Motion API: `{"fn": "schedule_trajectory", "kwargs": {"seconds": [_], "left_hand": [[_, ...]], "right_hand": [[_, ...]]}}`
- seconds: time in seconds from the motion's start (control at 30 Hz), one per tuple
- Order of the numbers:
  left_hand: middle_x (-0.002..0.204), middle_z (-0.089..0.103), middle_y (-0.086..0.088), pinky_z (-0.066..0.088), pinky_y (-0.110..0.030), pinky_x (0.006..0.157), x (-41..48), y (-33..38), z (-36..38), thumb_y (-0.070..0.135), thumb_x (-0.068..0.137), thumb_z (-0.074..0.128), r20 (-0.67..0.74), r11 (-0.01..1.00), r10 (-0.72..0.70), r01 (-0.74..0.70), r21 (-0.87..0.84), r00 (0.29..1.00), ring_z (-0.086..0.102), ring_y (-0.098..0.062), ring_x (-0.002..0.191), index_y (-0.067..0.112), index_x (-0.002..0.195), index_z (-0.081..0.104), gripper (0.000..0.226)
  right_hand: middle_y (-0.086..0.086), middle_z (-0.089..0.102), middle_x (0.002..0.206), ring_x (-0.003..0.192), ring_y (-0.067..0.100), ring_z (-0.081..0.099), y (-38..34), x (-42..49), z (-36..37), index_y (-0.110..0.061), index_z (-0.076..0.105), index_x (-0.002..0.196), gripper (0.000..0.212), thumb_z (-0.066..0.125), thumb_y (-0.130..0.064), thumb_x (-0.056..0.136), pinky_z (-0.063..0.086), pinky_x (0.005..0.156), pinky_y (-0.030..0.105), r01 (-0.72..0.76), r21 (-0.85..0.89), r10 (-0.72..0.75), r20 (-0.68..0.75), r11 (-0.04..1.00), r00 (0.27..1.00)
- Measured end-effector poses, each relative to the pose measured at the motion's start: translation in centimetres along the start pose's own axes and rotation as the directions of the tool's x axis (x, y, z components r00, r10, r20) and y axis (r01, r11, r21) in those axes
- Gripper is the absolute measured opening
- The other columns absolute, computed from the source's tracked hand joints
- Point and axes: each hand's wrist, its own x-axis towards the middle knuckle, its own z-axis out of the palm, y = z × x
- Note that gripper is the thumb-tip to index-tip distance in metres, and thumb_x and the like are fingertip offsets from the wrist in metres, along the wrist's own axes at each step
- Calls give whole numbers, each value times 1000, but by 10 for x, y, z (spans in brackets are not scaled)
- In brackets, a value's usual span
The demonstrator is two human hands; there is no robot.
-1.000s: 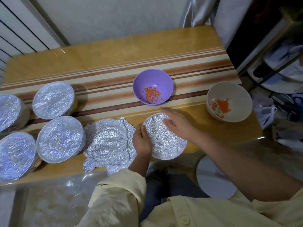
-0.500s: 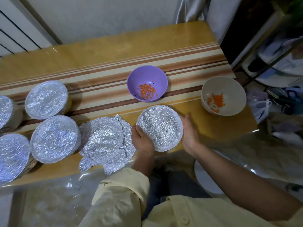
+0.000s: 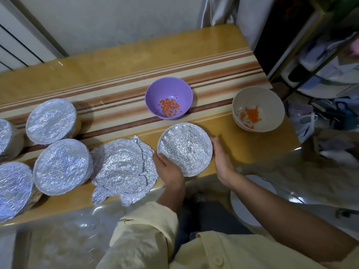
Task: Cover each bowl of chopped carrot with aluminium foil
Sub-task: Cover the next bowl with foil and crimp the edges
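- The foil-covered bowl (image 3: 184, 149) sits in the centre of the frame, near the front edge of the table (image 3: 116, 65). Its foil hides whatever it holds.
- The left hand (image 3: 169, 167) grips the bowl's lower-left rim with bent fingers. Their tips are lost against the foil.
- The right hand (image 3: 221, 158) lies along the bowl's right side, fingers almost straight and touching the wall, thumb out of sight.
- The purple bowl (image 3: 155, 94) above and the beige bowl (image 3: 272, 105) at the right are uncovered, each showing chopped carrot (image 3: 170, 107).
- Crumpled loose foil (image 3: 124, 166) lies just left of the left hand. How many sheets cannot be told.
- Other covered bowls (image 3: 51, 118) fill the left of the frame, and two are cut off by its edge.
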Motion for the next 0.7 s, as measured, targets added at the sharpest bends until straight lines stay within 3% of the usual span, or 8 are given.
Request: {"fn": "schedule_trajectory", "kwargs": {"seconds": [0.07,0.13,0.2,0.27,0.37,0.47,0.6,0.7], "left_hand": [[125,60,-24,43,-43,102,0,-1,-3,22,110,28,-5,1000,2,-2,5,1000,56,-37,116,-3,130,51,39],[119,61,-22,43,-40,97,0,0,-6,19,110,30,-6,1000,17,-17,11,1000,57,-37,112,-5,127,53,37],[109,61,-16,43,-36,89,2,1,-7,17,109,31,8,999,37,-37,25,999,58,-33,105,-4,122,55,35],[102,58,-13,40,-34,84,4,2,-6,15,109,32,50,998,55,-57,40,997,56,-30,96,-2,117,57,32],[99,57,-13,39,-33,84,7,2,-7,15,109,31,62,999,31,-32,21,998,52,-24,91,-2,114,56,31],[85,50,-8,32,-27,71,7,3,-11,13,109,31,30,1000,20,-21,24,999,43,-21,81,0,102,54,27],[73,41,-1,30,-31,72,12,2,-15,13,108,32,50,999,25,-27,39,998,37,-20,76,6,92,49,25],[78,46,-4,32,-29,74,11,6,-18,11,108,33,47,1000,12,-11,-13,999,40,-20,80,2,94,52,26]], "right_hand": [[-5,50,140,132,13,40,-11,7,-10,-27,54,134,89,29,-87,74,23,115,44,58,-80,-49,107,995,993],[-2,46,144,135,13,37,-21,14,-19,-24,57,127,65,21,-66,93,19,117,44,86,-100,-71,151,991,986],[0,35,152,140,13,29,-31,18,-23,-23,48,136,58,18,-56,99,14,118,43,69,-70,-57,163,995,985],[-3,37,151,138,12,32,-38,17,-20,-22,41,142,60,16,-55,100,17,118,40,73,-55,-61,199,996,978],[-7,58,130,125,9,47,-40,14,-12,-29,59,125,60,15,-60,98,27,109,34,103,-138,-68,235,985,970],[-9,56,123,120,7,45,-39,10,-10,-27,58,122,51,16,-48,102,24,99,26,127,-166,-89,218,978,972],[-7,48,133,126,6,37,-37,13,-15,-17,52,135,56,18,-47,103,20,107,26,134,-172,-87,257,976,962],[-6,43,146,134,9,36,-38,15,-16,-22,44,142,57,35,-55,97,22,115,38,111,-107,-77,278,988,957]]}}
